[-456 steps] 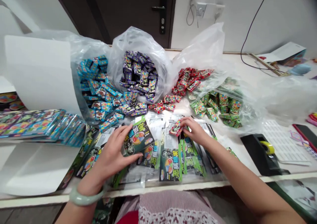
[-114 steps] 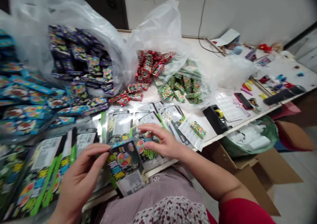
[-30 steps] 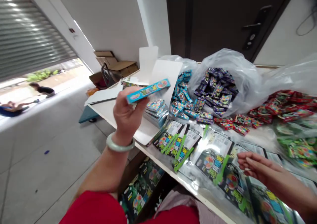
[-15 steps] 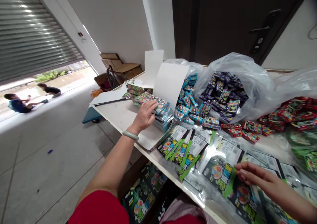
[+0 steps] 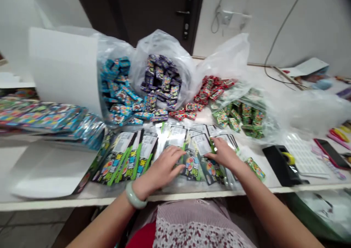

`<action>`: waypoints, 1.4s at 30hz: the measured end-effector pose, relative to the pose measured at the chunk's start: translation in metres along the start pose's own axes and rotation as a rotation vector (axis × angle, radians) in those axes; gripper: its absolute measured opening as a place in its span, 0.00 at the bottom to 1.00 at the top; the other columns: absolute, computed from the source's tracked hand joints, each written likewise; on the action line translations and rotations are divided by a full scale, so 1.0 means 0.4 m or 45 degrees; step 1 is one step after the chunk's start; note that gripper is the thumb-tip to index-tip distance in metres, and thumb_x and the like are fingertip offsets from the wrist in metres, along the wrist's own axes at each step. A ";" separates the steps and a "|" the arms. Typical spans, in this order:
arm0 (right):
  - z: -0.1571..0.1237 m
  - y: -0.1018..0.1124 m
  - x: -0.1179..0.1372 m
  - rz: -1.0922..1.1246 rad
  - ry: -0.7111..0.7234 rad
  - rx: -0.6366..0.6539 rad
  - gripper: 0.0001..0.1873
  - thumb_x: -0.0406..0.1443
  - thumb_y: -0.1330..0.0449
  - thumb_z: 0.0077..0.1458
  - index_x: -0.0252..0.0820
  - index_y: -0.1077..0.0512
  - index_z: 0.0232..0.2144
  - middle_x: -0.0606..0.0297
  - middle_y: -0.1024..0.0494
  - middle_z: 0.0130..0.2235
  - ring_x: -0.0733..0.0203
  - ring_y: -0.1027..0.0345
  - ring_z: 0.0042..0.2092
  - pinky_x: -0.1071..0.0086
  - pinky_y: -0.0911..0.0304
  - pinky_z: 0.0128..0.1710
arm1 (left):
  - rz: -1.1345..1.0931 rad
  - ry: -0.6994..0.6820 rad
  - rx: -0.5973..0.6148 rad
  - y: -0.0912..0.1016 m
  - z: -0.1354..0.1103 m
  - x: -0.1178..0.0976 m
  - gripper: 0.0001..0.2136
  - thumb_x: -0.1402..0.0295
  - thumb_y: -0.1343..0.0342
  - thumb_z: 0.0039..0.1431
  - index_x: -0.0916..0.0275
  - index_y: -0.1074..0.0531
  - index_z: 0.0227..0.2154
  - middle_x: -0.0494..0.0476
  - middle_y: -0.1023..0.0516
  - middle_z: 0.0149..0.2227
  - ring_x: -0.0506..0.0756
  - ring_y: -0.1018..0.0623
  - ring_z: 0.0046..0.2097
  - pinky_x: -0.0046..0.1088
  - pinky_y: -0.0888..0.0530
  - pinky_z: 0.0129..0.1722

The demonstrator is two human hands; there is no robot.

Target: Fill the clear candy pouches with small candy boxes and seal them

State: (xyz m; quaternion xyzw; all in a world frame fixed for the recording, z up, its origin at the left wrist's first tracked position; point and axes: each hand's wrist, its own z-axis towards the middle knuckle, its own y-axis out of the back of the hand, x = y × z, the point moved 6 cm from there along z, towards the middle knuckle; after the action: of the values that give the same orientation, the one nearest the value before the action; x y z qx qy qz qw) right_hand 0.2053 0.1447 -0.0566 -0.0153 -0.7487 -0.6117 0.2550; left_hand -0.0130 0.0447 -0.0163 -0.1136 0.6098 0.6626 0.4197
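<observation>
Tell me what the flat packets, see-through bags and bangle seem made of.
Flat packets: printed card perhaps, in glossy plastic sleeves, judging by the glare.
See-through bags: thin plastic film, cloudy and creased.
Bangle: maybe jade or glass; it looks smooth, pale green and softly shiny.

Flat packs (image 5: pixel 190 166) overlapping in a row along the middle of the table's (image 5: pixel 192 195) front edge. Behind them, toward the back edge, four bags (image 5: pixel 189 69) in line; small packets (image 5: pixel 164 81) inside, some spilled before the mouths. Left end: packet stack (image 5: pixel 55 118), card panel (image 5: pixel 63 71) standing behind. Right of the row: lone packet (image 5: pixel 255 168), then tape dispenser (image 5: pixel 281 166) near front edge, sheet (image 5: pixel 304 156), phone (image 5: pixel 333 153).
</observation>
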 end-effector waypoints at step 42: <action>-0.173 0.186 -0.493 1.380 -0.349 -1.250 0.19 0.45 0.38 0.47 0.45 0.33 0.41 0.64 0.26 0.38 0.60 0.30 0.37 0.66 0.33 0.38 | -0.814 0.155 -0.182 -0.416 0.670 -0.102 0.06 0.68 0.42 0.45 0.61 0.35 0.24 0.47 0.33 0.25 0.51 0.33 0.29 0.26 0.36 0.32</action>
State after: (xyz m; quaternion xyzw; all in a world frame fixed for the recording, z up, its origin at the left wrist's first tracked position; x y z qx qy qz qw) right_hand 0.4267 0.1564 -0.0595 -0.5709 -0.3018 -0.6570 0.3890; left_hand 0.2249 0.2536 -0.0461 -0.3679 0.5194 0.5303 0.5601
